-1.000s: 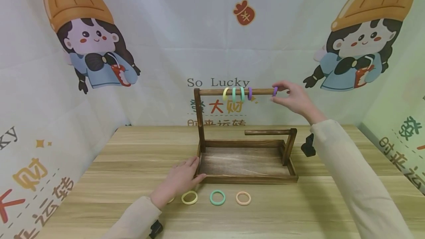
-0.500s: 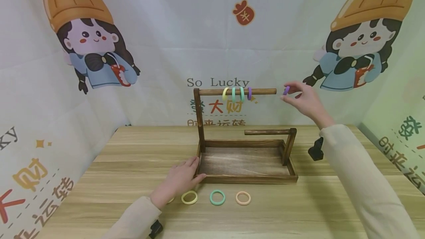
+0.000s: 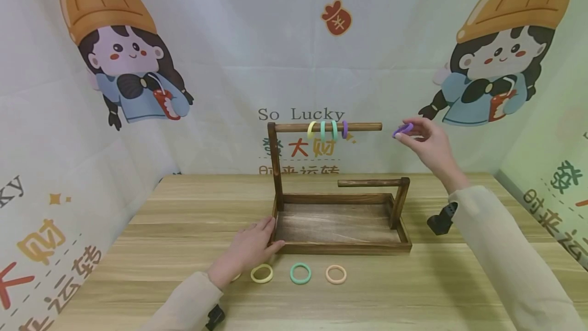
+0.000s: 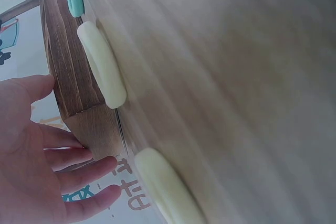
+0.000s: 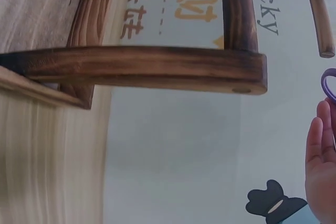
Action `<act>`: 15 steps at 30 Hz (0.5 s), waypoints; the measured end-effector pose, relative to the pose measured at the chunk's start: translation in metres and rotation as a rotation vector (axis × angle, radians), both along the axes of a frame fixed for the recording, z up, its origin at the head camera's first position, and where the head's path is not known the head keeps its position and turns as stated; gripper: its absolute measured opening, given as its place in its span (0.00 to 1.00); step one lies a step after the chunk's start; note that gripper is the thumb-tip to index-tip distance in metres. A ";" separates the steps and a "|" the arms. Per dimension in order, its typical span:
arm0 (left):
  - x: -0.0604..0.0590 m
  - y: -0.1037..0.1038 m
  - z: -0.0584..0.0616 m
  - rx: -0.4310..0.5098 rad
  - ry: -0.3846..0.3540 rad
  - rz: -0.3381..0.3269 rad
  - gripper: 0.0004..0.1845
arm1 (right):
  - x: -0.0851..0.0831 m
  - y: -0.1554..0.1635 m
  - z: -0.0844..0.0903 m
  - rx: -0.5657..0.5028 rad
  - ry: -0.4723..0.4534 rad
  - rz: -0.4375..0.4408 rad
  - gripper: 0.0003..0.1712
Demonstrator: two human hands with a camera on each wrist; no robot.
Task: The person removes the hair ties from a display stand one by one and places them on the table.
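Right hand (image 3: 429, 144) drawn off rod, pinching purple ring (image 3: 402, 129), left hand (image 3: 250, 250) seemingly flat

The backdrop cloth (image 3: 285, 50) reads "So Lucky" just above the wooden rack (image 3: 337, 218)'s top bar. Chinese characters "發大财" sit below, behind the rack, and a line under them is partly hidden.

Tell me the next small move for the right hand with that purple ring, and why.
Probably lower the right hand and set the purple ring on the table right of the peach ring: it just came off the rod, and loose rings already lie in a row there.
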State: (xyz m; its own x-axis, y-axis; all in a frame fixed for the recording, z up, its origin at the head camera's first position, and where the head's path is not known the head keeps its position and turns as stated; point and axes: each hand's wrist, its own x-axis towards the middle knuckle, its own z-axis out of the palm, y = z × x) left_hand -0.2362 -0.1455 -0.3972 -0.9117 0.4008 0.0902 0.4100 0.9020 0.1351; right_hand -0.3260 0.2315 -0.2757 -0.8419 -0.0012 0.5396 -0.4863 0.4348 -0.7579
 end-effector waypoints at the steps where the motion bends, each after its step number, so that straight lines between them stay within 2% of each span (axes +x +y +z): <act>1: 0.000 0.000 0.000 -0.001 0.001 -0.001 0.35 | 0.001 0.000 -0.001 -0.014 -0.003 0.007 0.25; 6: 0.000 0.000 0.000 0.004 -0.001 -0.001 0.35 | 0.007 -0.003 -0.005 -0.082 -0.015 0.045 0.24; 15: 0.000 0.001 0.001 0.003 -0.007 0.004 0.35 | 0.017 -0.006 -0.013 -0.288 0.005 0.207 0.14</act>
